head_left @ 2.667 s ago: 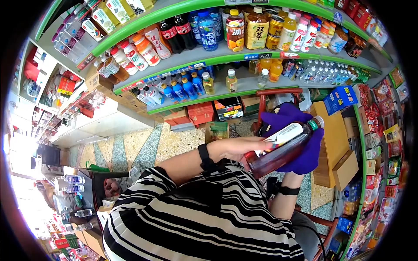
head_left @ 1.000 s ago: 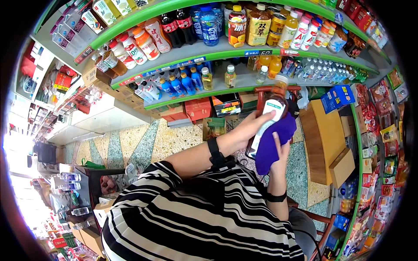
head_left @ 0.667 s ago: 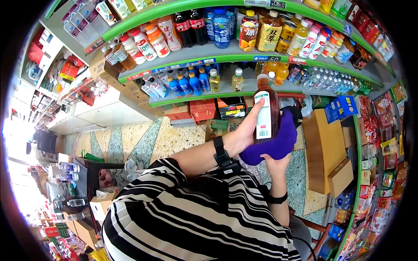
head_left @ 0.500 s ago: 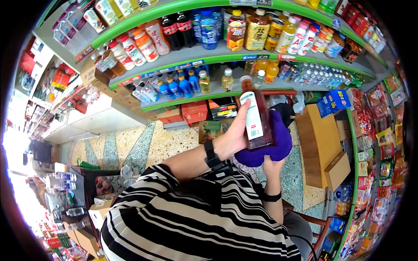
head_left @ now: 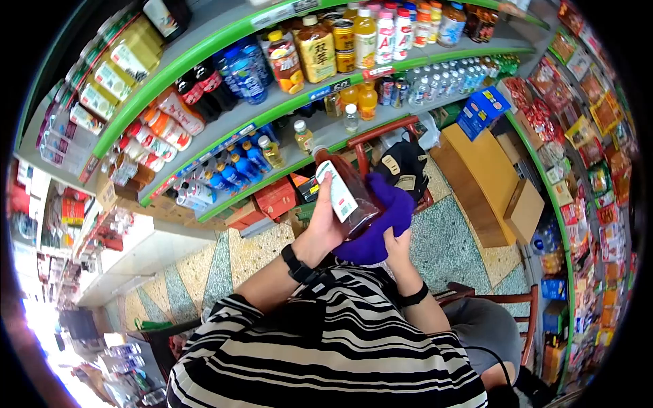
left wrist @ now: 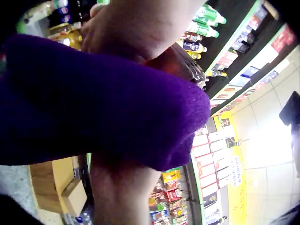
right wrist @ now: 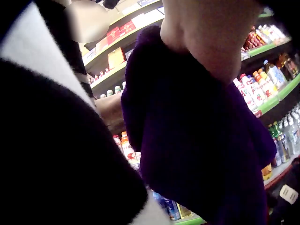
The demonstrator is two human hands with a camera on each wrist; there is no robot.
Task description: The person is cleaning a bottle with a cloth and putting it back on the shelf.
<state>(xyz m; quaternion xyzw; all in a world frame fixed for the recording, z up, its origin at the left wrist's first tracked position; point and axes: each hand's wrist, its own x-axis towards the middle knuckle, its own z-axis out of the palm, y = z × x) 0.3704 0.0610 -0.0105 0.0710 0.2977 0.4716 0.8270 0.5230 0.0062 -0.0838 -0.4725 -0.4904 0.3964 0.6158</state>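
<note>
In the head view, my left hand (head_left: 321, 232) grips a bottle (head_left: 366, 207) of reddish-brown liquid, thumb on its white label. The bottle tilts with its cap toward the upper left. A purple cloth (head_left: 394, 212) lies against its base and right side, pinched by my right hand (head_left: 399, 246). The left wrist view has the cloth (left wrist: 103, 103) across the middle, my left hand (left wrist: 136, 28) above and part of the bottle (left wrist: 176, 63) behind. In the right wrist view, the cloth (right wrist: 197, 136) hangs below my right hand (right wrist: 211, 37) and hides its fingertips.
Drink shelves (head_left: 326, 119) curve beyond my hands. A red chair (head_left: 381, 132) with a black cap (head_left: 403, 166) on it stands just past the bottle. Cardboard boxes (head_left: 476, 183) and snack racks (head_left: 571, 204) are on the right.
The bottle has swung from leaning upper right to leaning upper left. The cloth has moved from the bottle's neck to its base and side. The head view has turned toward the right.
</note>
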